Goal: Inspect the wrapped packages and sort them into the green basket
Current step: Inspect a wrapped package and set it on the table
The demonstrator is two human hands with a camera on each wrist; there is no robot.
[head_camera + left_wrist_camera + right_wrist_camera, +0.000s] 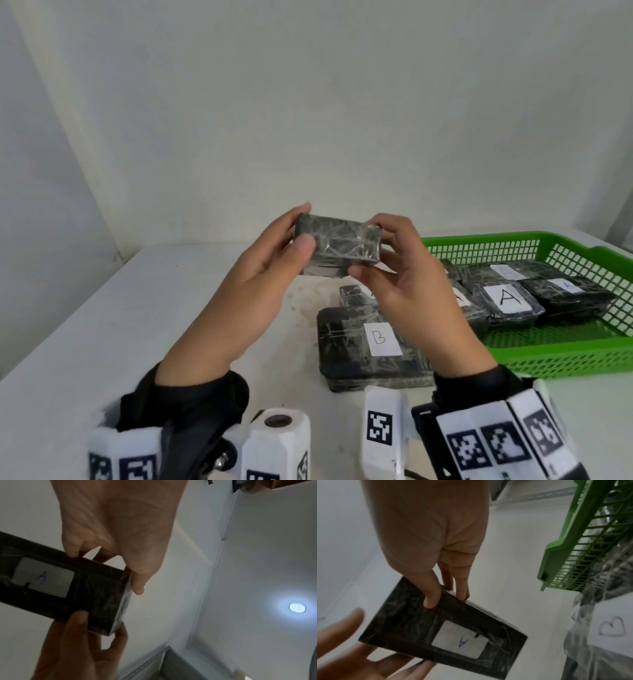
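Observation:
I hold one black wrapped package (337, 245) up above the table with both hands. My left hand (303, 226) grips its left end, thumb on the near face and fingers over the top. My right hand (370, 250) pinches the right end, thumb below. In the wrist views the package (85, 588) (419, 628) shows a white label marked A on the side turned away from my head. The green basket (548, 356) stands at the right and holds several wrapped packages labelled A (510, 298).
A wrapped package labelled B (373, 342) lies on the white table (137, 325) under my right hand. Another package (356, 294) lies behind it, partly hidden. A white wall closes the far side. The basket wall (565, 547) is close to my right hand.

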